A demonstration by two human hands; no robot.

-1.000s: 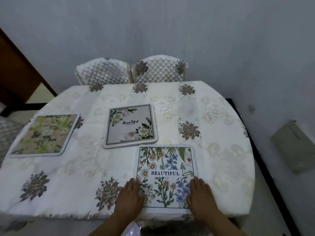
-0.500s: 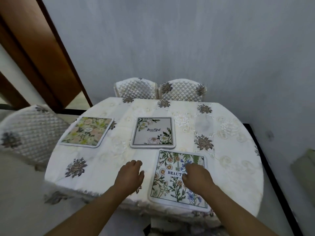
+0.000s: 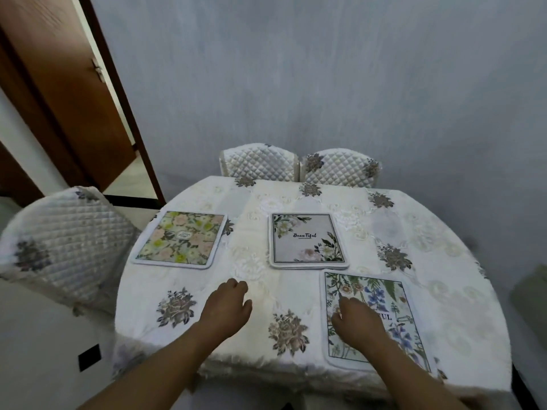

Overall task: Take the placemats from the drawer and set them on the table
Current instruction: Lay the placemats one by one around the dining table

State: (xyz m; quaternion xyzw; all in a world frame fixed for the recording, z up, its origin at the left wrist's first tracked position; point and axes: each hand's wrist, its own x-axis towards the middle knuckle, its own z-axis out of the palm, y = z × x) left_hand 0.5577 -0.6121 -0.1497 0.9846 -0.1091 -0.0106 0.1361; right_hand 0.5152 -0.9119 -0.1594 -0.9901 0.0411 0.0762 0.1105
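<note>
Three floral placemats lie flat on the round table [image 3: 438,291] with its white embroidered cloth. A green-and-pink one [image 3: 180,239] is at the left, a grey "Beautiful" one [image 3: 307,241] in the middle, and a white wildflower one [image 3: 381,294] at the near right. My right hand [image 3: 356,321] hovers over or rests on the wildflower mat with fingers curled, holding nothing. My left hand [image 3: 228,306] is above bare cloth to the left of that mat, fingers loosely bent and empty. No drawer is in view.
Two quilted chairs [image 3: 299,167] stand at the table's far side against the grey wall. Another quilted chair [image 3: 65,241] is at the left. A brown wooden door [image 3: 68,93] stands open at the far left. A grey-green object [image 3: 529,297] lies on the floor at the right.
Both hands have let go of the wildflower mat's near edge and lifted. My left hand moved left onto bare cloth. The view has pulled back and turned left.
</note>
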